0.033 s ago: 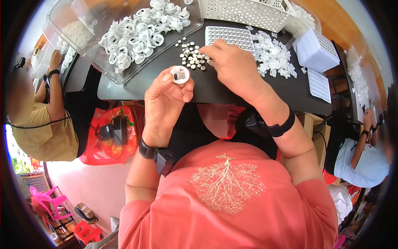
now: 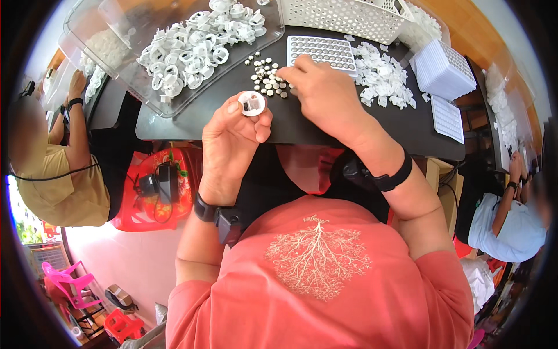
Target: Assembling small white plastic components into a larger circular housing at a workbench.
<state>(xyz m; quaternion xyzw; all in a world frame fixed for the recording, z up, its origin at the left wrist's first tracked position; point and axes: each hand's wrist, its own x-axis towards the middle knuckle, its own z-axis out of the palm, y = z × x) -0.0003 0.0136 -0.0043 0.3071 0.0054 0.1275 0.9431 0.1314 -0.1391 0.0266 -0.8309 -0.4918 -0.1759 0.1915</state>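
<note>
My left hand [image 2: 238,125] pinches a small round white plastic housing [image 2: 254,103] above the table's near edge. Inside its open face are a dark square part and a pale, shiny recess. My right hand [image 2: 322,96] reaches over the right side of a loose pile of silver button cells [image 2: 267,77]. Its fingers are bent together at the cells, and whatever lies between the fingertips is hidden. Right behind that hand lies a white tray [image 2: 317,42] with rows of round silver cells.
A clear plastic bin [image 2: 192,98] holds many white ring-shaped parts [image 2: 195,49]. White flat pieces [image 2: 383,78] lie heaped right of the cells, beside stacked white trays [image 2: 444,70]. A perforated white basket [image 2: 343,17] stands behind. Other people sit at left [image 2: 64,180] and right [image 2: 500,224].
My right hand has shifted very slightly left and away from me over the button cells. My left hand keeps the white housing in nearly the same place.
</note>
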